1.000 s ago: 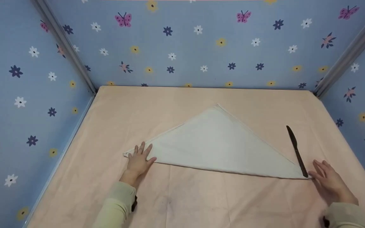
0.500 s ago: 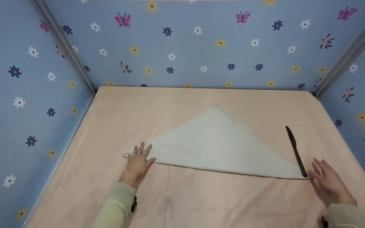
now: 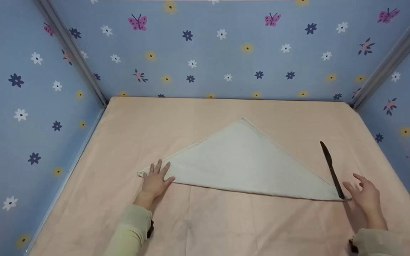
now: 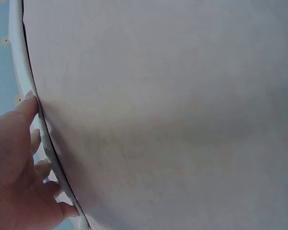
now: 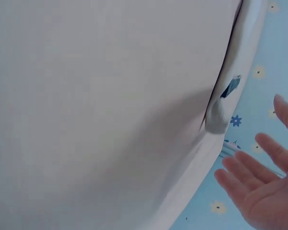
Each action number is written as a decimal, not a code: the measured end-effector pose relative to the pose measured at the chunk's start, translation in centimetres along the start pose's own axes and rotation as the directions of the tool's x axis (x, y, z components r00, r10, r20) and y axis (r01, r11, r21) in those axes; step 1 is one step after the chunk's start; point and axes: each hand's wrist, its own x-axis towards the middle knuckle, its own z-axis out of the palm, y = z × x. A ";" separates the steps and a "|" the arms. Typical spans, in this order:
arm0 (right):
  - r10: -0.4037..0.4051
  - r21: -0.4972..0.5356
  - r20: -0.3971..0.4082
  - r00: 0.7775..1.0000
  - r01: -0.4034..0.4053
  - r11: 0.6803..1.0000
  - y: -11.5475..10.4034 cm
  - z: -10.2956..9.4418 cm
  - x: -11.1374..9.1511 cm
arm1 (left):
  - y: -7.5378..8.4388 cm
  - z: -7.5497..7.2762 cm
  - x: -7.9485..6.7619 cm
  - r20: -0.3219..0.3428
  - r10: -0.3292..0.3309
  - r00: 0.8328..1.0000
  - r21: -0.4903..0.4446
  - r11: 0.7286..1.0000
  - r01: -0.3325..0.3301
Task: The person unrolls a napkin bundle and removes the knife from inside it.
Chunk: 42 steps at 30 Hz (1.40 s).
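A pale cloth napkin [image 3: 240,163] lies on the table as a flat triangle, its peak toward the back and its long folded edge toward me. My left hand [image 3: 156,181] rests on its left corner with fingers spread; the left wrist view shows the fingertips along the folded edge [image 4: 48,148]. Across the right corner lies a dark table knife [image 3: 330,165], its blade pointing away from me and its handle end on the cloth. Just right of that handle my right hand [image 3: 367,193] hovers with loose fingers, holding nothing. In the right wrist view the hand [image 5: 264,182] is apart from the napkin corner [image 5: 216,120].
A peach tablecloth [image 3: 219,224] covers the table. Blue flowered panels [image 3: 226,46] stand behind and at both sides, with grey posts [image 3: 73,49] at the back corners.
My right hand has turned and lifted slightly away from the napkin's right corner, fingers opening. The left hand, napkin and knife stay in place.
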 end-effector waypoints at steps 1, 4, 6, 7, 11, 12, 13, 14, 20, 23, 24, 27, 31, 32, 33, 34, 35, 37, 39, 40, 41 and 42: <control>0.029 0.023 -0.022 0.999 -0.028 0.999 0.3 0.3 0.2 | 0.0 0.0 0.0 -0.001 0.001 1.000 0.000 1.000 -0.001; 0.110 0.055 -0.089 0.990 -0.106 0.993 2.8 1.8 1.4 | 0.0 0.0 -0.1 0.002 0.003 1.000 0.011 1.000 -0.003; 0.156 0.066 -0.134 0.979 -0.148 0.987 4.8 2.9 2.3 | 0.0 -0.1 -0.1 0.004 0.005 1.000 0.015 1.000 -0.005; 0.176 0.074 -0.160 0.971 -0.166 0.983 5.6 3.4 2.8 | 0.0 -0.1 -0.1 0.006 0.004 1.000 0.011 1.000 -0.005; 0.269 0.183 -0.185 0.945 -0.236 0.954 7.2 4.4 3.7 | 0.1 -0.3 -0.1 0.014 0.004 1.000 -0.012 1.000 -0.004; 0.297 0.222 -0.178 0.938 -0.255 0.941 7.2 4.5 3.8 | 0.1 -0.3 -0.1 0.016 0.004 1.000 -0.017 1.000 -0.003; 0.322 0.262 -0.167 0.932 -0.272 0.926 7.1 4.5 3.9 | 0.1 -0.3 -0.1 0.018 0.004 1.000 -0.023 1.000 -0.003; 0.345 0.313 -0.142 0.928 -0.288 0.905 7.0 4.5 3.9 | 0.1 -0.3 -0.1 0.017 0.004 1.000 -0.024 1.000 -0.004; 0.451 0.668 -0.002 0.893 -0.334 0.665 5.2 4.0 4.1 | 0.1 -0.3 -0.1 0.016 0.000 1.000 -0.020 1.000 0.000; 0.483 0.732 0.029 0.875 -0.347 0.586 4.7 3.9 4.4 | 0.1 -0.3 -0.1 0.018 -0.006 1.000 -0.019 1.000 0.006; 0.491 0.739 0.037 0.870 -0.355 0.573 4.6 3.9 4.5 | 0.1 -0.3 -0.1 0.016 -0.006 1.000 -0.020 1.000 0.006; 0.507 0.751 0.070 0.859 -0.380 0.540 4.2 3.7 4.6 | 0.1 -0.2 -0.1 0.009 -0.002 1.000 -0.020 1.000 0.002; 0.544 0.750 0.134 0.828 -0.444 0.491 2.7 2.9 4.3 | 0.0 -0.1 0.0 0.002 0.009 1.000 -0.016 1.000 -0.009; 0.555 0.736 0.144 0.819 -0.464 0.493 2.1 2.7 4.1 | 0.0 -0.1 0.0 0.003 0.009 1.000 -0.014 1.000 -0.009; 0.569 0.720 0.153 0.808 -0.486 0.496 1.5 2.4 4.0 | 0.0 -0.1 0.0 0.003 0.009 1.000 -0.013 1.000 -0.009; 0.578 0.704 0.159 0.801 -0.503 0.502 0.9 2.1 3.8 | 0.0 -0.1 0.0 0.003 0.008 1.000 -0.011 1.000 -0.008; 0.592 0.687 0.164 0.789 -0.522 0.506 0.4 1.9 3.7 | 0.0 -0.1 0.0 0.005 0.006 1.000 -0.010 1.000 -0.006; 0.608 0.658 0.165 0.776 -0.546 0.519 -0.5 1.5 3.4 | 0.0 -0.1 0.0 0.010 0.002 1.000 -0.006 1.000 -0.002; 0.615 0.639 0.172 0.769 -0.562 0.525 -0.9 1.2 3.3 | 0.1 -0.1 -0.1 0.013 -0.002 1.000 -0.005 1.000 0.002; 0.614 0.630 0.174 0.770 -0.566 0.532 -1.1 1.1 3.2 | 0.1 -0.1 -0.1 0.015 -0.004 1.000 -0.004 1.000 0.004; 0.615 0.621 0.179 0.768 -0.573 0.534 -1.1 1.0 3.2 | 0.1 -0.1 -0.1 0.018 -0.005 1.000 -0.002 1.000 0.005; 0.610 0.613 0.186 0.770 -0.576 0.541 -1.2 0.9 3.2 | 0.1 -0.2 -0.1 0.018 -0.006 1.000 -0.002 1.000 0.006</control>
